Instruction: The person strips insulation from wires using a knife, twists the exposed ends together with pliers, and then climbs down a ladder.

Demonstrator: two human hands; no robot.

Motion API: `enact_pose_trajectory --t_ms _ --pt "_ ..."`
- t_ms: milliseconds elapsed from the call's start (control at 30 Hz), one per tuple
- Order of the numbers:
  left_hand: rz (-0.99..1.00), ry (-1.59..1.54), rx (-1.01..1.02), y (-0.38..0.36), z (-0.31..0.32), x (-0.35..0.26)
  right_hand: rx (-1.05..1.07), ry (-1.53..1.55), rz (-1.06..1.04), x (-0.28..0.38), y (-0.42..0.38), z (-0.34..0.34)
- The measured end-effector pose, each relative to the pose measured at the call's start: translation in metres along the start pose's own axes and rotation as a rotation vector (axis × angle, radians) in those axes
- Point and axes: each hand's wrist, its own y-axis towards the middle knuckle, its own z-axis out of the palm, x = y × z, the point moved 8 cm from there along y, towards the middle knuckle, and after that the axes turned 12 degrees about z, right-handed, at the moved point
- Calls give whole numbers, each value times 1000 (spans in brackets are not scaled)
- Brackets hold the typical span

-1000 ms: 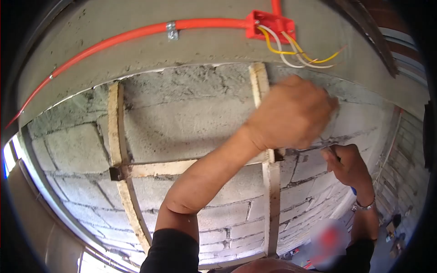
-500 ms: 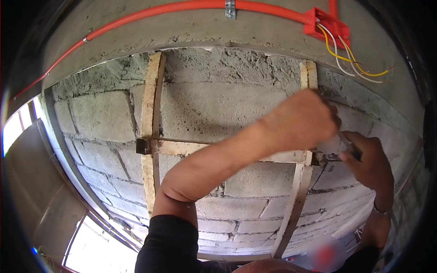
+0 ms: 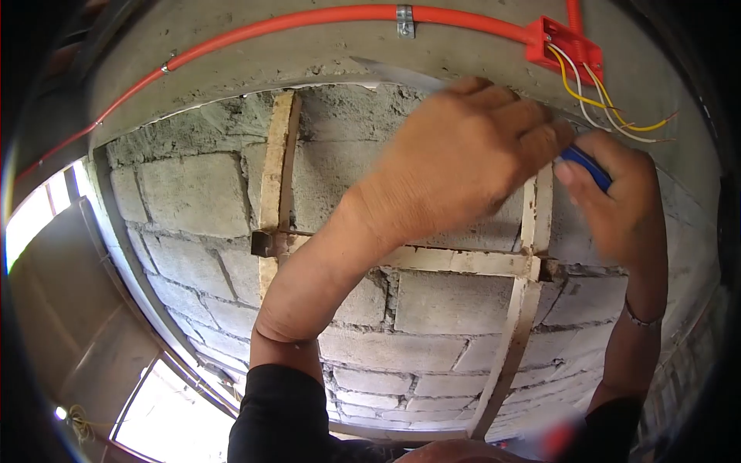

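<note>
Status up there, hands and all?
Right hand: gripping blue elongated object. Left hand: fingers curled, contents unclear. Left forearm blocks part of grey concrete-block wall.

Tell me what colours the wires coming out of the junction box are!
Yellow and white; the wires show best in the head view.

Red conduit point(image 3: 309, 21) is curving across plastered concrete band point(image 3: 309, 54) | metal strap clamp point(image 3: 406, 21) is gripping the conduit | concrete-block wall point(image 3: 193, 197) is standing behind rust-marked cream frame point(image 3: 463, 261) | brown panel point(image 3: 62, 285) is standing at left, near bright opening point(image 3: 174, 417)
</note>
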Motion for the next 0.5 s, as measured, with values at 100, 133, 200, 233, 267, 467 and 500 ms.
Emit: enact_pose_trajectory --t_ms 100,133,200,233,267,467,500 --pt "11 108 44 0 -5 15 10 64 69 3 12 7" --pt "30 157 70 0 -7 18 -2 86 45 9 15 9" --pt "49 202 101 -3 -14 29 -12 112 25 10 18 11" --pt "18 249 133 -5 -20 40 1 408 84 -1 20 11" --pt "-14 296 166 -7 -29 51 13 703 142 -14 20 13" --pt "-490 445 2 19 -121 142 365 329 -39 -4 -40 135" --pt "-465 419 -39 27 -130 149 391 276 -99 -3 -50 157"
